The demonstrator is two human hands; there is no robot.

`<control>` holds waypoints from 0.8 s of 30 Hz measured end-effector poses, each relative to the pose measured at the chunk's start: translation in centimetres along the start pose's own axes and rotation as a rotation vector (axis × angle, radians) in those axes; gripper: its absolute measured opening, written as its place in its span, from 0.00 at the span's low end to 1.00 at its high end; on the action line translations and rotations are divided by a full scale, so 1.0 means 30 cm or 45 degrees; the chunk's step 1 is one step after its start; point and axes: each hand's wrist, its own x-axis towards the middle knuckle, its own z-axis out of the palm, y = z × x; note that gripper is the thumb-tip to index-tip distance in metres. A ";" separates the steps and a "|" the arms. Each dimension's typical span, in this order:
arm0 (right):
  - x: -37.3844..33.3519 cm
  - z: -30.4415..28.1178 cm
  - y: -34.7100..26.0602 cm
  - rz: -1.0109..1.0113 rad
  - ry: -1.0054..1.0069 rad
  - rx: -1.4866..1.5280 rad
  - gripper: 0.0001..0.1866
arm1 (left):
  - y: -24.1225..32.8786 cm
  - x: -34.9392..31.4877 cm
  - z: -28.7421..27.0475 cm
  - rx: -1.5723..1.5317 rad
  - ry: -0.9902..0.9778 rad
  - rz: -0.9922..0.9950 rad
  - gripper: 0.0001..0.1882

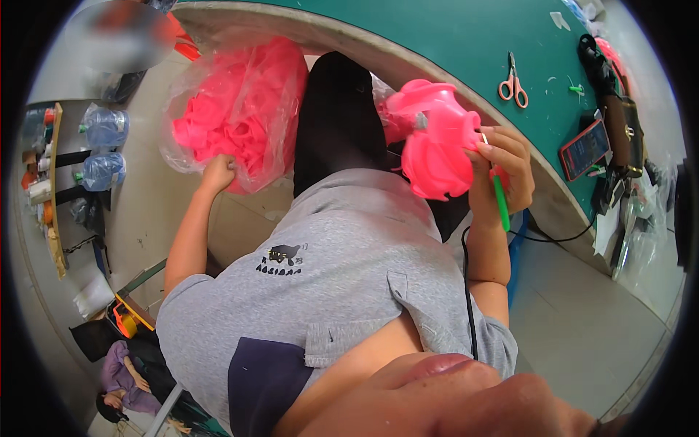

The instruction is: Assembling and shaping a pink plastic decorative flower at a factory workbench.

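My right hand is closed on the edge of a glossy pink moulded plastic piece with curved, petal-like lobes. A slim green-handled tool sticks down from the same hand; its working end is hidden by the fingers. Over on the left, my left hand is closed at the near edge of a large clear plastic bag. Its fingertips are turned away, and the bag's film meets them. Many similar pink pieces fill that bag, beside my black-trousered leg.
On the green table lie pink-handled scissors, a small green item, a phone and a brown bag. A black cable runs down my front. Water bottles stand left; another person is at lower left.
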 end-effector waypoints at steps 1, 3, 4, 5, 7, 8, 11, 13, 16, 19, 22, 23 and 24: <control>0.006 0.011 -0.012 0.003 -0.005 -0.012 0.10 | 0.010 0.013 -0.009 0.052 -0.043 0.025 0.07; 0.018 0.024 -0.035 -0.200 -0.082 -0.161 0.10 | 0.080 0.028 -0.078 0.104 -0.084 0.035 0.09; 0.016 0.030 -0.043 -0.228 -0.069 -0.193 0.10 | 0.115 0.035 -0.108 0.162 -0.115 0.029 0.10; 0.010 0.030 -0.042 -0.249 -0.057 -0.215 0.10 | 0.140 0.044 -0.120 0.160 -0.117 0.047 0.10; -0.001 0.024 -0.036 -0.279 -0.052 -0.254 0.11 | 0.190 0.045 -0.140 0.244 -0.171 0.002 0.14; -0.002 0.023 -0.035 -0.270 -0.041 -0.265 0.11 | 0.217 0.034 -0.163 0.257 -0.172 0.014 0.14; -0.010 0.016 -0.028 -0.267 -0.079 -0.276 0.12 | 0.330 -0.016 -0.202 0.365 -0.231 -0.032 0.21; -0.015 0.026 -0.023 -0.306 -0.038 -0.227 0.15 | 0.419 -0.050 -0.232 0.533 0.038 -0.082 0.27; -0.017 0.029 -0.021 -0.330 -0.017 -0.224 0.16 | 0.682 -0.105 -0.323 0.179 0.185 0.594 0.34; 0.000 0.032 -0.033 -0.339 -0.034 -0.234 0.15 | 0.929 -0.128 -0.332 -0.520 0.003 1.389 0.38; 0.016 0.037 -0.052 -0.389 -0.094 -0.183 0.14 | 1.056 -0.081 -0.248 -0.706 0.184 1.417 0.37; 0.032 0.029 -0.062 -0.385 -0.088 -0.190 0.14 | 1.099 -0.065 -0.260 -1.179 -0.132 1.382 0.35; 0.051 0.018 -0.073 -0.341 -0.175 -0.143 0.13 | 1.138 -0.056 -0.265 -1.641 -0.469 1.297 0.34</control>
